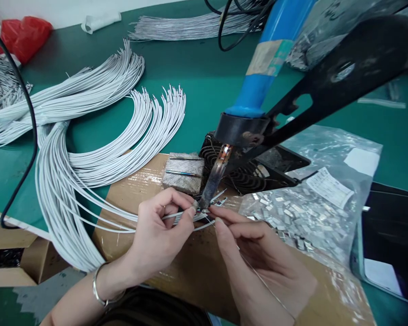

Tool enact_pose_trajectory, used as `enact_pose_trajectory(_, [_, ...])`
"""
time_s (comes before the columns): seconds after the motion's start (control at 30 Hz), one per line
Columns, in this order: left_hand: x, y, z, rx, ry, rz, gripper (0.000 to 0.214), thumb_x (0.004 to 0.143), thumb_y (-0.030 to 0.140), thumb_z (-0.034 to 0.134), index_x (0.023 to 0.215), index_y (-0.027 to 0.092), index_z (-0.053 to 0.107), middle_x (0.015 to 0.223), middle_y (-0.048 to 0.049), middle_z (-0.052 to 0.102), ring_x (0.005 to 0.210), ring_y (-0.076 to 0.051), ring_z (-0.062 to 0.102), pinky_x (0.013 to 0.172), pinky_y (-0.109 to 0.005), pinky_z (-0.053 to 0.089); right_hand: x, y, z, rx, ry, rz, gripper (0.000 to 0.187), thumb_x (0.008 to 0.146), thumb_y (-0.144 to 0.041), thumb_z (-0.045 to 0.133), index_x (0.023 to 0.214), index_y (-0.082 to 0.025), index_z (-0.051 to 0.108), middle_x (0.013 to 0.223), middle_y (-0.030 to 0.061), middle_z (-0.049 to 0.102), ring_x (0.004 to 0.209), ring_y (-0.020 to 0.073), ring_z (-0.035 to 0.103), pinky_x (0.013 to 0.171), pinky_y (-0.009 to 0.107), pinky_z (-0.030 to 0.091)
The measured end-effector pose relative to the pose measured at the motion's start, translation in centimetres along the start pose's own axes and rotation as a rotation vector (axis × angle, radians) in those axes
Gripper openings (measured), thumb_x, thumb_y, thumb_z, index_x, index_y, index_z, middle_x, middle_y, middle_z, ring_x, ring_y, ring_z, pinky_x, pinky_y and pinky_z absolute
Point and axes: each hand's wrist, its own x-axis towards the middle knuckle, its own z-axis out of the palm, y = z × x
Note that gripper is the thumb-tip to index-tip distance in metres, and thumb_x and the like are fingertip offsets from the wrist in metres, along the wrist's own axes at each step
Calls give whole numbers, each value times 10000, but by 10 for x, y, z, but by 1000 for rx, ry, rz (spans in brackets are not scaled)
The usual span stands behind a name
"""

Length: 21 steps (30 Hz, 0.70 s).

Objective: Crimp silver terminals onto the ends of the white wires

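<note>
Left fingers (pixel 187 212) pinch white wires (pixel 170 216) beside the soldering iron tip (pixel 209 192); right fingers (pixel 224 221) grip thin solder wire (pixel 267 286); a large wire bundle (pixel 56 185) remains.

The soldering iron (pixel 215 179) came down just in front of the left hand (pixel 156 235) and right hand (pixel 258 262), its black stand arm (pixel 326 86) rising overhead to the right and closing off that side. Beyond the iron lay a wire-guarded fan (pixel 234 165) and a grey block (pixel 182 173). White wires (pixel 88 158) crowded the left, while a plastic bag of metal tabs (pixel 309 213) lay to the right. Open room remained on the cardboard (pixel 187 276) below the hands and the green worktop (pixel 211 77) farther ahead.
</note>
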Motion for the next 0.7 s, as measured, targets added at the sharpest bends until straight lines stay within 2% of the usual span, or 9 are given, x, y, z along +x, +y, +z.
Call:
enact_pose_trajectory(0.13, [-1,1,-1,1,-12,8,126,811,115,707,713,132,630,837,-50,728,500,-27,423,445,-149,275,0,1,1,2,7,-22,190,897,-168,777,741,-224,685,1014,0,850,859,89,813,860,100,599])
enact_pose_trajectory(0.3, [-2,1,-2,9,-17,18,118,810,121,712,722,133,634,836,-47,723,518,-37,447,458,-151,284,1,0,2,9,16,-19,196,893,-172,781,727,-216,687,999,32,853,839,135,822,830,173,642])
enact_pose_trajectory(0.7, [-2,-1,-4,37,-14,30,113,814,129,709,725,138,640,846,-48,720,493,-33,381,442,-171,242,0,-2,3,6,24,-43,184,887,-150,782,744,-229,699,992,-16,849,838,87,810,851,106,606])
